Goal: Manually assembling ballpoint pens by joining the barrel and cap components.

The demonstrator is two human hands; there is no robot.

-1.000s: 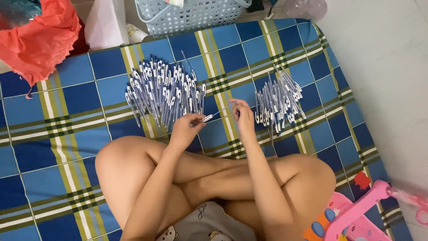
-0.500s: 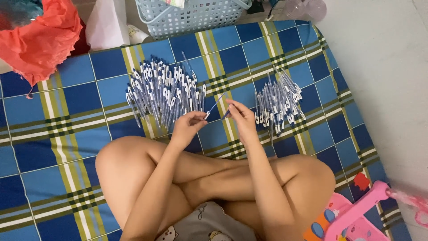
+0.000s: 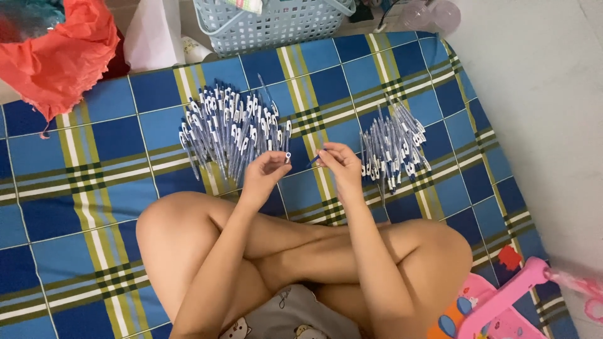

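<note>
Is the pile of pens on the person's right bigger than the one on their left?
No: the right pile is clearly smaller and narrower than the wide left pile on the checked mat.

Home floor: plaid mat [image 3: 125,207], laundry basket [image 3: 276,25].

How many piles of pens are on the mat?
2. The bigger pile lies on the checked mat beyond the left hand; the smaller pile lies beside the right hand.

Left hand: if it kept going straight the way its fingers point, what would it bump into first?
Probably the larger pile of pens lying just beyond the left hand on the checked mat; depth is hard to judge from above.
</note>
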